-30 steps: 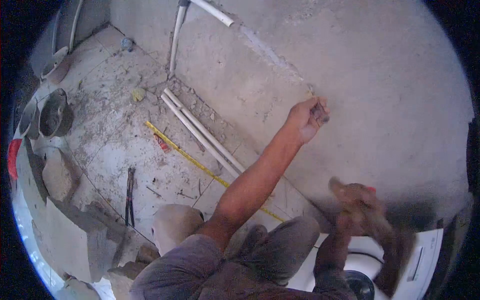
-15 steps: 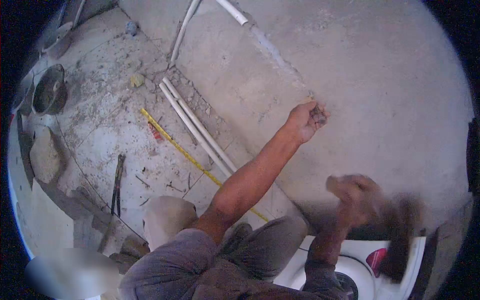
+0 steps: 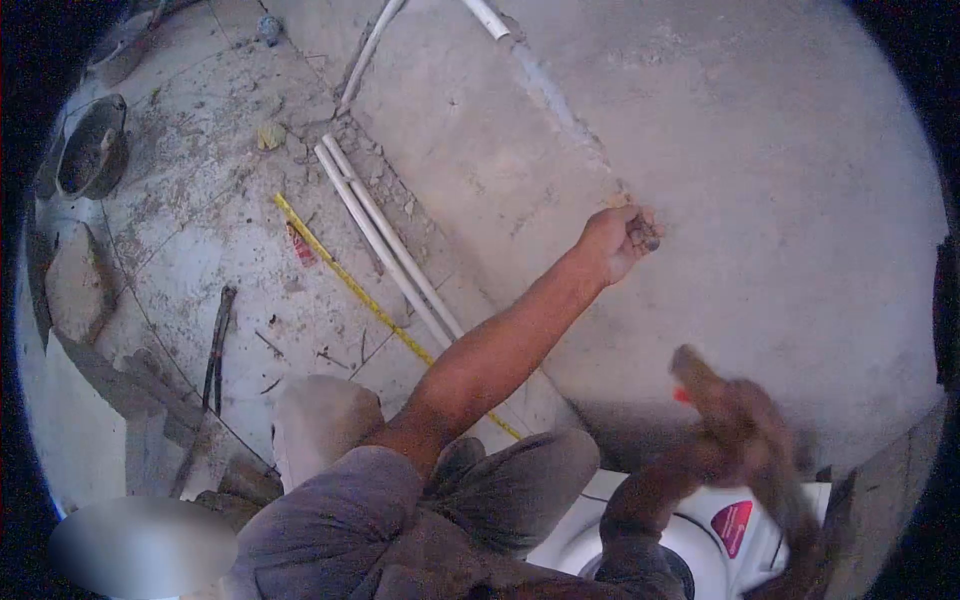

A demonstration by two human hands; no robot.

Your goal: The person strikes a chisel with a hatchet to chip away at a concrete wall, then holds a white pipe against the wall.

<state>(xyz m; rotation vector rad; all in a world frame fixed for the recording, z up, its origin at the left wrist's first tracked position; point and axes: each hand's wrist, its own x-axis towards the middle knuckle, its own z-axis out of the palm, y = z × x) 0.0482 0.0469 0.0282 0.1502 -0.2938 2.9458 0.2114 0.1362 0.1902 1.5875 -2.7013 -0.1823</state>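
Observation:
Against the grey wall (image 3: 780, 200), my left hand (image 3: 618, 245) is closed around what looks like a chisel (image 3: 651, 242), its dark rounded end facing me. The chisel's tip is hidden by my fingers, beside broken plaster at the lower end of a rough groove (image 3: 565, 112). Lower right, my right hand (image 3: 740, 430) is blurred by motion and wraps the handle of a hammer (image 3: 695, 372). The handle's butt sticks out above my fist; the hammer's head is smeared near the bottom edge.
Two white pipes (image 3: 390, 245) and a yellow measuring tape (image 3: 350, 285) lie on the dusty floor, with rubble along the wall. A bucket (image 3: 95, 150) and dark pliers-like tool (image 3: 217, 350) are left. A white appliance (image 3: 600, 500) with a red label stands beside my right arm.
My right hand has swung the hammer, its head moving lower and back towards me. My left hand stays at the same spot on the wall. The view has shifted slightly.

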